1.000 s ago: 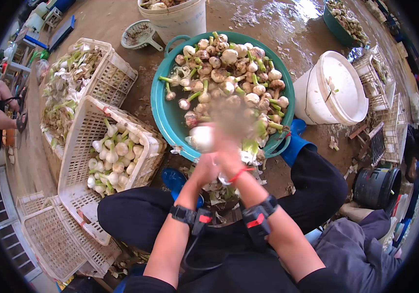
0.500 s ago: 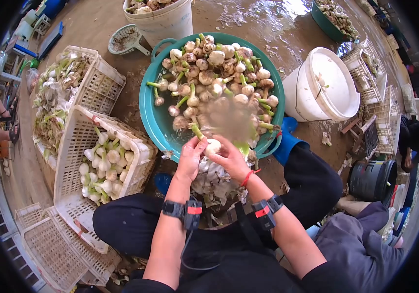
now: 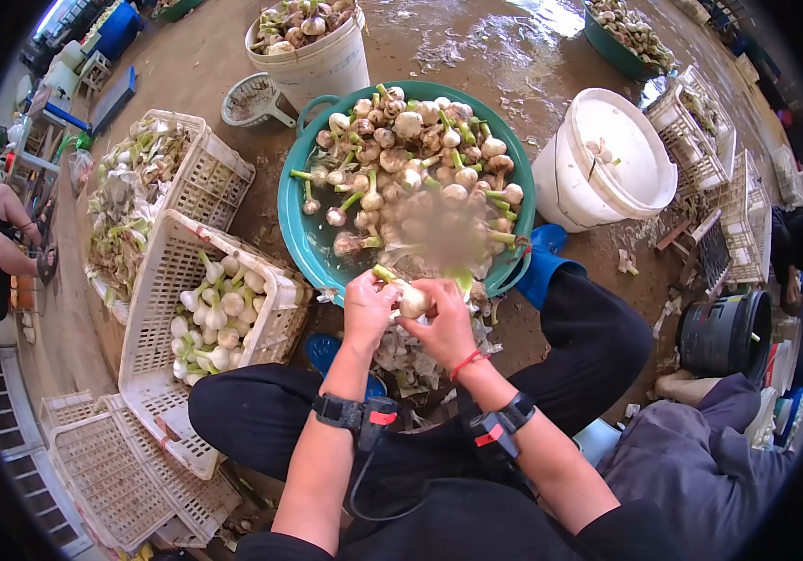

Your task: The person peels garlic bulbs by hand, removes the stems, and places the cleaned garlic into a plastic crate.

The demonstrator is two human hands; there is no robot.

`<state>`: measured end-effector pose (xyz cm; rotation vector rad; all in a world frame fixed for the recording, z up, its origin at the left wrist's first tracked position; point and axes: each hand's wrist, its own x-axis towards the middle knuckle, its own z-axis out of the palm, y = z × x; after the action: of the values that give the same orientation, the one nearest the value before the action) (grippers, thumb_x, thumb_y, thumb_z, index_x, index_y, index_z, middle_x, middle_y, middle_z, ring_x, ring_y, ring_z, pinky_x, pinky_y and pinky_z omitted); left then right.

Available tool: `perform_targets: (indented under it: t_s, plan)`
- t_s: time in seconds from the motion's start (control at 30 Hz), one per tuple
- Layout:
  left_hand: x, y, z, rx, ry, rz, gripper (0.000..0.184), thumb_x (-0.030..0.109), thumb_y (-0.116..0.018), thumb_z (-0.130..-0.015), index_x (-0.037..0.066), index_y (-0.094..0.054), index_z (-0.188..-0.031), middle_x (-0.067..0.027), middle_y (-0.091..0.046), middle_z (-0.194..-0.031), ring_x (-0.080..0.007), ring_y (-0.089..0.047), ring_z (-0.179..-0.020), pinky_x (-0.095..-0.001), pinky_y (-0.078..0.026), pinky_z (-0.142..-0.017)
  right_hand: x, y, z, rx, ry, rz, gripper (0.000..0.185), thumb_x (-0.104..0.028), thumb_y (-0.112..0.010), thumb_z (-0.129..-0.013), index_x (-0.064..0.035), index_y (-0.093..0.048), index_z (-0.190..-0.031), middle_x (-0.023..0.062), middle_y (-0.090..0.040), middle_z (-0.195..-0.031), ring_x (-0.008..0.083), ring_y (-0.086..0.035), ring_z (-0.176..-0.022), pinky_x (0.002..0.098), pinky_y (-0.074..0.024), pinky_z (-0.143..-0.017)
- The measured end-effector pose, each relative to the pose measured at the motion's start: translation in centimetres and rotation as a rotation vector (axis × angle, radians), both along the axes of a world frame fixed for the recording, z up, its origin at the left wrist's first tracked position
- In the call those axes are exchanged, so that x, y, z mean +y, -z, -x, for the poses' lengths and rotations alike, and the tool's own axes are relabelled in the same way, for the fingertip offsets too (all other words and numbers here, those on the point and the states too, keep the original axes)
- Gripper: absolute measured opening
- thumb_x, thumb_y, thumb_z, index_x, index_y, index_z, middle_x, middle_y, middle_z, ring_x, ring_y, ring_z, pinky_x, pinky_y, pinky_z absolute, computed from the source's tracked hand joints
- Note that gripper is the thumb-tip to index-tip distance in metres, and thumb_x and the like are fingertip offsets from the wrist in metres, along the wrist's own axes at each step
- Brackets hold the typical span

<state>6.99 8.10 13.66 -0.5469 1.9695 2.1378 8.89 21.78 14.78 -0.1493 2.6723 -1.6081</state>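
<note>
Overlapping a second ago, the left hand (image 3: 367, 310) and right hand (image 3: 448, 323) now both grip one garlic bulb (image 3: 412, 301) at frame centre, leaving neither free.

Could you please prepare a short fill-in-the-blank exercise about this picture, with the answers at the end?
The left hand and the right hand hold one bulb of ______.
The thin wristband near the right hand is coloured ______.
The bucket right of the basin is ______ in colour.
The pale bulbs lie in a crate to the ______ of the basin.

Missing words: garlic; red; white; left.
</note>
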Motion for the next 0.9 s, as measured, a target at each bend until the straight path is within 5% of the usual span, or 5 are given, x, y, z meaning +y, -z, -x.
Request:
perform_targets:
  t_s: [0.2,0.37,0.53,0.83,0.9]
  plan:
    - [0.2,-2.3,-0.6,-0.174,-0.059,-0.245,0.014,-0.001,-0.057,-0.078,0.001,-0.056,-0.092,-0.0039,-0.061,-0.080,-0.0064,-0.054,-0.059,-0.0202,-0.047,-0.053,1.1,1.3,0.3,-0.410,-0.006,0.503,0.045,-0.020,-0.069,-0.076,-0.0069,-0.052,-0.115,0.0022,-0.056,-0.087,0.0069,-0.053,-0.067,0.0218,-0.0450,-0.059]
    - [-0.5,-3.7,-0.9,-0.169,0.092,-0.568,0.016,0.003,-0.058,-0.079,0.003,-0.055,-0.094,-0.0022,-0.059,-0.074,-0.0041,-0.048,-0.048,-0.0145,-0.036,-0.037,2.7,1.8,0.9,-1.132,-0.183,1.519,0.031,-0.022,-0.054,-0.089,-0.0072,-0.047,-0.115,0.0049,-0.056,-0.090,0.0103,-0.054,-0.069,0.0224,-0.0455,-0.059]
    - [0.6,-2.9,-1.8,-0.245,0.122,-0.433,0.020,0.001,-0.053,-0.077,0.004,-0.054,-0.097,-0.0019,-0.058,-0.071,-0.0032,-0.048,-0.046,-0.0148,-0.030,-0.031,0.9,-0.3,0.0,-0.671,0.022,0.832,0.035,-0.019,-0.061,-0.084,-0.0061,-0.047,-0.113,0.0023,-0.054,-0.094,0.0104,-0.054,-0.084,0.0228,-0.0466,-0.067]
    - [0.2,-1.6,-1.6,-0.239,-0.159,-0.537,0.016,0.004,-0.053,-0.084,0.005,-0.053,-0.101,-0.0036,-0.059,-0.085,-0.0140,-0.058,-0.077,-0.0291,-0.051,-0.070,1.3,-0.7,0.3,-0.817,-0.194,1.200,0.040,-0.016,-0.060,-0.083,-0.0044,-0.047,-0.118,0.0007,-0.054,-0.099,0.0072,-0.053,-0.084,0.0208,-0.0439,-0.072]
    - [0.7,-2.0,-1.8,-0.108,-0.050,-0.402,0.015,0.003,-0.054,-0.084,0.005,-0.055,-0.100,-0.0037,-0.061,-0.087,-0.0114,-0.057,-0.072,-0.0245,-0.049,-0.063,1.3,0.7,0.6,-0.592,-0.108,0.831,0.033,-0.017,-0.057,-0.085,-0.0025,-0.050,-0.114,0.0021,-0.054,-0.099,0.0083,-0.054,-0.085,0.0222,-0.0446,-0.073]
